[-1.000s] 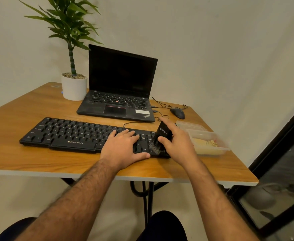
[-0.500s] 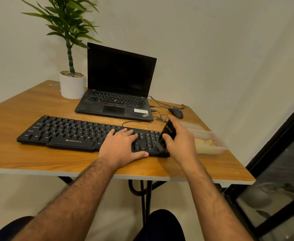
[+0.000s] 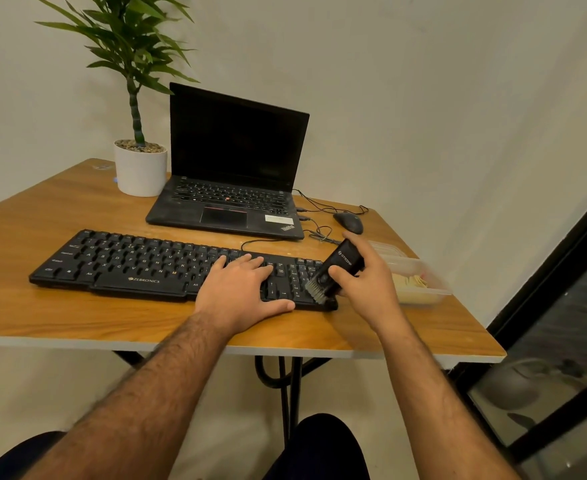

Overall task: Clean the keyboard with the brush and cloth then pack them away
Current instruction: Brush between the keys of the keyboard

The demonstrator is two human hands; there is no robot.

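A wooden surface (image 3: 42, 306) against a pale wall carries the black keyboard (image 3: 139, 268). The left hand (image 3: 240, 292) lies flat and open on its keys, likely steadying it, while at three o'clock the right hand (image 3: 368, 285) grips the brush (image 3: 333, 271), bristles angled onto the number pad for sweeping.

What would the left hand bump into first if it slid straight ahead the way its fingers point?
Probably the laptop: the left hand lies flat on the keyboard, fingers aimed at its front right corner. The cable may come first; depth is unclear.
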